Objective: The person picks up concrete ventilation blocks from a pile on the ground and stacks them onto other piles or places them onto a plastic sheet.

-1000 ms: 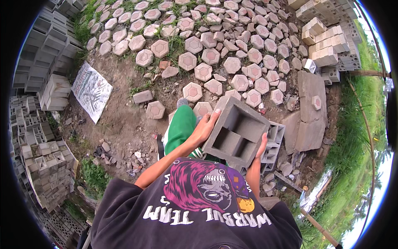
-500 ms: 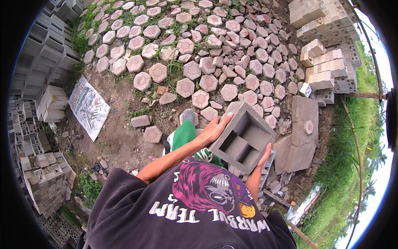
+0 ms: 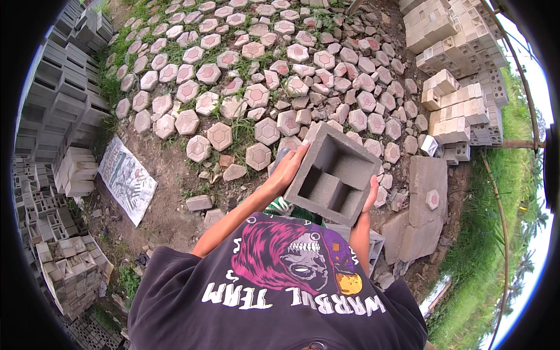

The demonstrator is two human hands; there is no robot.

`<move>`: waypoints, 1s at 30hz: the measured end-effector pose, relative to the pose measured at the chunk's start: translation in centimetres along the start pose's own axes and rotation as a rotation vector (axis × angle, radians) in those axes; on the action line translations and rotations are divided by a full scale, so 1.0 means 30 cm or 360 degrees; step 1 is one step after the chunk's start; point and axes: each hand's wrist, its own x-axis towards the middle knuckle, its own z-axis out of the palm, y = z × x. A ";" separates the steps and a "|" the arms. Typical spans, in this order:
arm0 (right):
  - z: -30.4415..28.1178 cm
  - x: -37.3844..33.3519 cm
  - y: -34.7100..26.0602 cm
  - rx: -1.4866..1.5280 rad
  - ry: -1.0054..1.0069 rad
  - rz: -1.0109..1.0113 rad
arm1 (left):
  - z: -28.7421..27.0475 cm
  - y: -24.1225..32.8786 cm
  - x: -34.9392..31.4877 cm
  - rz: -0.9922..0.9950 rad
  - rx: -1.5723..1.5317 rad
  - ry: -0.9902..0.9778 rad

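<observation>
A grey concrete block (image 3: pixel 304 201), square and hollow with inner dividing walls, is held up in front of my body, tilted, its open side turned toward me. My left hand (image 3: pixel 290 166) grips its left wall, the thumb lying along the upper left edge. On the opposite side my right hand (image 3: pixel 371 195) presses against the right wall, with most of its fingers hidden behind the block. Beneath the block, near my right forearm, part of another pale block (image 3: pixel 376 242) shows.
Hexagonal pavers (image 3: pixel 219 136) cover the ground ahead, with rubble among them. Stacked blocks stand at the left (image 3: pixel 76 169) and the far right (image 3: pixel 461 105). A printed sheet (image 3: pixel 127 181) lies on the dirt at left. A cracked concrete slab (image 3: pixel 429 219) lies at right, beside grass (image 3: pixel 484 233).
Both hands have raised the block slightly up and away from my body, still gripping it. The surroundings have shifted lower in view, and my foot is now mostly hidden.
</observation>
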 end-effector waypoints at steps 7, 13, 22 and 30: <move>0.262 0.580 -0.034 -0.0209 -0.0167 0.0188 | -0.185 0.246 0.328 0.0204 -0.0332 0.0246; 0.561 0.937 -0.049 -0.0204 -0.0483 0.0579 | -0.408 0.362 0.519 0.0274 -0.0654 0.0429; 0.912 1.461 0.055 -0.0195 -0.0566 0.0606 | -0.698 0.827 0.772 0.0415 -0.0723 0.0386; 1.207 1.762 0.011 -0.0051 -0.0626 0.0528 | -0.875 1.225 0.981 0.0373 -0.0588 0.0356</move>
